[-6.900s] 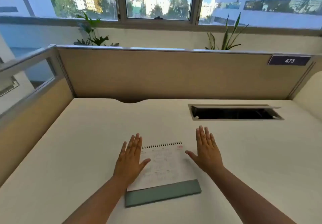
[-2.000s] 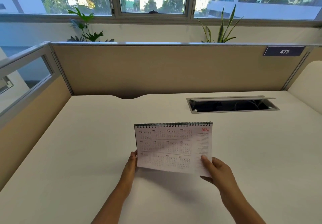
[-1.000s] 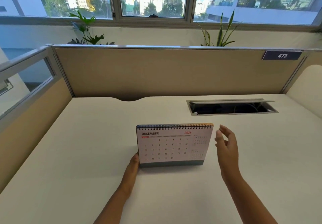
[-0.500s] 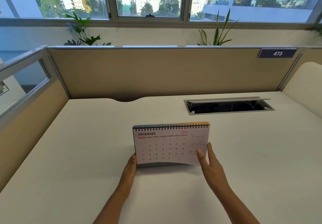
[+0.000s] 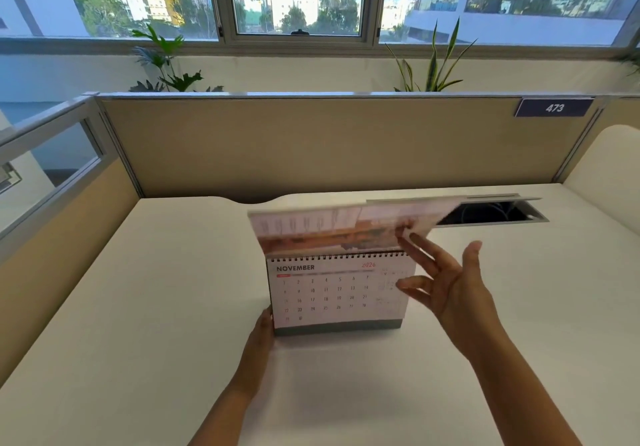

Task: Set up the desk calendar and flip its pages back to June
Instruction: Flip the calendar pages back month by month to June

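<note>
The desk calendar (image 5: 332, 293) stands upright on the white desk (image 5: 156, 307), spiral binding on top, grey base at the bottom. Its front page reads NOVEMBER. One page (image 5: 332, 230) is lifted above the spiral, blurred, its back showing an orange picture. My left hand (image 5: 259, 338) grips the calendar's lower left edge. My right hand (image 5: 446, 282) is at the calendar's right side, fingers spread, with the fingertips touching the underside of the lifted page.
An open cable slot (image 5: 491, 211) is cut into the desk at the back right, partly hidden by the lifted page. Beige partition walls (image 5: 311, 140) enclose the desk at the back and left, with a "473" plate (image 5: 554, 107). Plants stand behind the partition.
The calendar went from flat on the desk to standing. In the last half second my right hand swept the DECEMBER page up over the spiral, and NOVEMBER now shows.
</note>
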Demonstrator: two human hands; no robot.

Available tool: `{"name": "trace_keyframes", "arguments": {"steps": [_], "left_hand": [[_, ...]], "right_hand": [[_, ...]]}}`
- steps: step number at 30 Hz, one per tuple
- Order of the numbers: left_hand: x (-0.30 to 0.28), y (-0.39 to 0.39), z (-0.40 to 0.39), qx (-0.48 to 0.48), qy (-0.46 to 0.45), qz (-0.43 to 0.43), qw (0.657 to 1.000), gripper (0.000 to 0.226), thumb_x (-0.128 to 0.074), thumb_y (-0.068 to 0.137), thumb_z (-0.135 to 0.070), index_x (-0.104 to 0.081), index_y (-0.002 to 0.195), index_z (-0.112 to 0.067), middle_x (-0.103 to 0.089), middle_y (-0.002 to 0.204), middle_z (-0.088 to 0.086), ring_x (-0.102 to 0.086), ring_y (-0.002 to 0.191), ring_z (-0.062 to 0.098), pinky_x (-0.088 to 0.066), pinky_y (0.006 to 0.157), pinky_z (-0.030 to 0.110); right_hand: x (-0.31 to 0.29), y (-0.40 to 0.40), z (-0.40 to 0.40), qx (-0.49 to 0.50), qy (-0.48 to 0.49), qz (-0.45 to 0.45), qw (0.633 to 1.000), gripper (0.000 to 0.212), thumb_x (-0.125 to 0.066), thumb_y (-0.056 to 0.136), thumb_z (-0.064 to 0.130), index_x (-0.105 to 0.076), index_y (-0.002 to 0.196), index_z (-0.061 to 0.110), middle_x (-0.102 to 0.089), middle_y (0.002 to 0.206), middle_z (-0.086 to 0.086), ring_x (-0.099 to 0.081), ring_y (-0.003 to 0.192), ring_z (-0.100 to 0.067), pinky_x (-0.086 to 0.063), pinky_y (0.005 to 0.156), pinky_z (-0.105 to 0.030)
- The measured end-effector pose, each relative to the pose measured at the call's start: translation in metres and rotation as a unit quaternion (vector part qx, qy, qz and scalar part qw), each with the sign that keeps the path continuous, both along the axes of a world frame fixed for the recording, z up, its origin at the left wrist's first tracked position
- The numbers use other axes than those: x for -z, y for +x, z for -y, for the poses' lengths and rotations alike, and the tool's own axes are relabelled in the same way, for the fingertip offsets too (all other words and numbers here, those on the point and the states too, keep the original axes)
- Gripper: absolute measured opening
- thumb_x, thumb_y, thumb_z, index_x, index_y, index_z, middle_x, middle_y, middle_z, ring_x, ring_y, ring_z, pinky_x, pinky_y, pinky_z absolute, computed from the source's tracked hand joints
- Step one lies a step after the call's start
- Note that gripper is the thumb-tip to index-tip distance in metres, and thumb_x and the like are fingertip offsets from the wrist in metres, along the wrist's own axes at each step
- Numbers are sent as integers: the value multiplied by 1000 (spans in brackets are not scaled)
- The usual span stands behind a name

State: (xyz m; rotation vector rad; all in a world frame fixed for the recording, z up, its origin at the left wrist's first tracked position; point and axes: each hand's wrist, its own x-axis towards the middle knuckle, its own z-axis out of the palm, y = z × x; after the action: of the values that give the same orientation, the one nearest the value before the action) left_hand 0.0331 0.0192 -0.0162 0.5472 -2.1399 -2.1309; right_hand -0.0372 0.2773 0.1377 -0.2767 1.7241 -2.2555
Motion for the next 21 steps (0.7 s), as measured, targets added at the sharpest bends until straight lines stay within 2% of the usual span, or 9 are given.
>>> {"name": "trace_keyframes", "arguments": {"steps": [2, 3, 5, 8, 10, 12, 15, 18, 21], "left_hand": [[1, -4, 0, -21, -1, 20, 1000, 44, -15, 91, -47, -44, 121, -35, -54, 119, -8, -49, 110, 13, -33, 93, 25], [2, -5, 1, -26, 3, 24, 999, 44, -15, 92, -44, -43, 124, -32, -54, 120, -4, -48, 110, 15, -32, 94, 26], [3, -6, 1, -27, 12, 19, 999, 44, -16, 94, -41, -44, 126, -29, -55, 120, 1, -49, 111, 16, -33, 96, 26], [2, -5, 1, -33, 21, 16, 999, 41, -18, 93, -42, -45, 122, -32, -56, 121, 1, -49, 113, 17, -33, 97, 26], [2, -5, 1, -33, 21, 14, 999, 37, -18, 93, -42, -46, 118, -35, -56, 120, 1, -49, 113, 18, -33, 96, 27], [1, -4, 1, -31, 13, 10, 999, 37, -18, 93, -42, -45, 117, -36, -56, 120, 0, -49, 114, 19, -32, 96, 27], [0, -4, 0, -31, 10, 9, 999, 37, -17, 94, -41, -44, 118, -36, -55, 121, 0, -48, 115, 19, -32, 97, 28], [-1, -3, 0, -28, 7, 7, 1000, 36, -17, 94, -41, -45, 117, -37, -55, 121, -1, -49, 114, 18, -32, 96, 27], [-1, -4, -1, -27, 4, 5, 1000, 35, -18, 94, -41, -45, 116, -37, -55, 119, -1, -49, 111, 17, -32, 94, 27]], "right_hand": [[-7, -2, 11, 47, 126, -84, 987, 61, -11, 75, 69, -53, 112, 45, -60, 112, 29, -69, 69, -17, -50, 73, -22], [-8, -2, 16, 63, 185, -122, 973, 54, -11, 78, 67, -51, 108, 47, -58, 103, 32, -67, 70, -16, -47, 65, -15], [-4, -4, 23, 82, 280, -187, 938, 45, -13, 82, 65, -49, 102, 46, -57, 91, 28, -63, 73, -8, -46, 52, -10], [8, -6, 24, 85, 342, -238, 905, 35, -16, 84, 62, -47, 95, 51, -60, 87, 23, -60, 74, -4, -46, 51, -12], [13, -7, 22, 109, 322, -243, 908, 35, -19, 84, 63, -46, 102, 50, -59, 89, 26, -61, 76, -3, -47, 53, -10], [22, -7, 19, 172, 280, -221, 918, 38, -25, 87, 58, -46, 114, 41, -59, 102, 23, -61, 85, -2, -48, 63, -6], [42, -6, 12, 250, 264, -132, 922, 43, -31, 93, 44, -41, 131, 26, -48, 137, 2, -49, 120, -14, -40, 93, -23], [58, 0, 7, 183, 299, -15, 937, 55, -27, 93, 47, -28, 141, 22, -32, 151, -3, -32, 136, -22, -26, 107, -33], [65, 13, 11, 90, 267, 24, 959, 57, -23, 86, 58, -36, 134, 30, -39, 146, -1, -40, 124, -15, -30, 106, -34]]}}
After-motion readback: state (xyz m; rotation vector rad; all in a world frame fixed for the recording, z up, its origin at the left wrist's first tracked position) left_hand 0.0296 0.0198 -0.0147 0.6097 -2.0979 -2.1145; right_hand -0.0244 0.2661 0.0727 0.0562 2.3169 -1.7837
